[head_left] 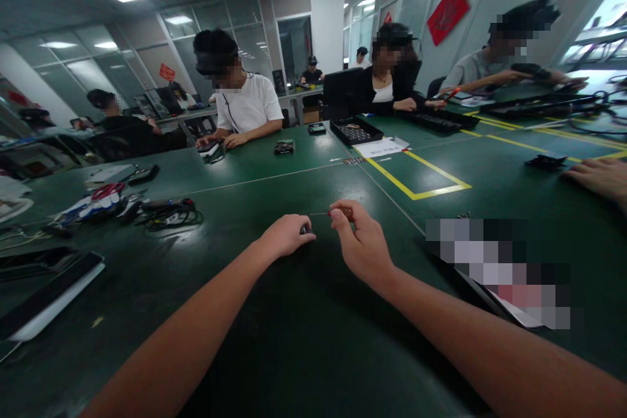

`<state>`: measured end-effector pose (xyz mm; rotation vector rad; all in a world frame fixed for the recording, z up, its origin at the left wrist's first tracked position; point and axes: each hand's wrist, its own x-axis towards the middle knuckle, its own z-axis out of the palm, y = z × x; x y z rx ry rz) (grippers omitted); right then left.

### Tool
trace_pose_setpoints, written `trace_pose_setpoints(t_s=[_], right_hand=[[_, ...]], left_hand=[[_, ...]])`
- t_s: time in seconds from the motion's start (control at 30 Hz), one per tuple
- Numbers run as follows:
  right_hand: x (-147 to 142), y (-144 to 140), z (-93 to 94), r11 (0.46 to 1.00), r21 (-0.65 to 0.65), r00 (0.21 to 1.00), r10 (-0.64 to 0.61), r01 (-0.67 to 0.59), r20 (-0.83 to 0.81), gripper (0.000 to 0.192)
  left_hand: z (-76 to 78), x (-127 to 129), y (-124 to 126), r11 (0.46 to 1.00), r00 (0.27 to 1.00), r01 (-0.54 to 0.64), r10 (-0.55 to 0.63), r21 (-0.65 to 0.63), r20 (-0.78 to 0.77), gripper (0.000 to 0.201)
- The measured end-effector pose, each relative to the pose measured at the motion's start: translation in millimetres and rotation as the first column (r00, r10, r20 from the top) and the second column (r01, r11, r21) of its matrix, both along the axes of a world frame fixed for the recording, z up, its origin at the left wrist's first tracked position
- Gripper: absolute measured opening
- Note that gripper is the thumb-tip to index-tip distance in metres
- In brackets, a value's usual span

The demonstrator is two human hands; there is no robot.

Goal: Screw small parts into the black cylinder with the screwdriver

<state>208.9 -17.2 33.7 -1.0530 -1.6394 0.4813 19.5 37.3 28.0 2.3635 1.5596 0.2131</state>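
Note:
In front of me over the green table, my left hand is closed around a small dark object, mostly hidden by the fingers. Just to its right, my right hand is closed on a thin screwdriver. Its slim shaft points left, above the left hand's fingertips, and a bit of red handle shows between thumb and forefinger. I cannot tell whether the shaft touches the dark object.
Tangled cables and a dark-topped device lie at left. A blurred-out item sits right of my forearm. Beyond are black trays and yellow tape. Co-workers sit across the table; another person's hand rests at the right edge.

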Motion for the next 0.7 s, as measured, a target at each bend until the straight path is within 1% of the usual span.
trace_pose_setpoints(t_s=[0.13,0.23,0.3,0.37,0.43,0.47,0.53,0.6,0.63,0.7], right_hand=[[-0.1,0.0,-0.2,1.000,0.000,1.000,0.005,-0.005,-0.001,0.022],[-0.1,0.5,-1.1,1.000,0.002,1.000,0.008,-0.008,-0.005,0.022],[0.0,0.9,-1.8,1.000,-0.001,1.000,0.013,-0.013,0.001,0.022],[0.1,1.1,-2.4,1.000,-0.008,1.000,0.012,-0.012,0.007,0.022],[0.2,1.1,-2.7,1.000,-0.017,1.000,0.012,-0.012,0.010,0.022],[0.3,1.1,-2.7,1.000,-0.022,1.000,0.012,-0.012,0.010,0.023],[0.4,1.0,-2.7,0.999,-0.031,1.000,0.017,-0.017,0.012,0.023],[0.4,1.1,-2.6,0.999,-0.037,1.000,0.023,-0.022,0.013,0.023],[0.4,1.2,-2.6,0.999,-0.036,1.000,0.024,-0.024,0.012,0.023],[0.3,1.5,-2.6,0.999,-0.033,1.000,0.027,-0.026,0.008,0.023]], left_hand=[[-1.9,-11.8,-2.8,0.997,0.995,-0.072,0.069,0.035,0.079,0.019],[-3.8,-27.3,-3.4,0.991,0.975,-0.128,0.119,0.037,0.190,0.020],[-3.9,-39.6,-3.0,0.985,0.943,-0.170,0.167,-0.014,0.288,0.025],[-2.7,-52.4,-3.4,0.969,0.881,-0.226,0.249,-0.104,0.403,0.030],[-0.5,-65.4,-5.7,0.938,0.777,-0.287,0.347,-0.195,0.525,0.032],[1.0,-72.1,-7.8,0.919,0.706,-0.316,0.393,-0.234,0.589,0.031],[4.6,-86.2,-13.9,0.886,0.538,-0.353,0.456,-0.301,0.709,0.028],[9.5,-101.3,-22.7,0.862,0.381,-0.369,0.481,-0.347,0.790,0.027],[12.6,-109.1,-28.0,0.855,0.326,-0.377,0.483,-0.357,0.813,0.027],[20.0,-124.4,-40.6,0.831,0.255,-0.409,0.501,-0.378,0.827,0.026]])
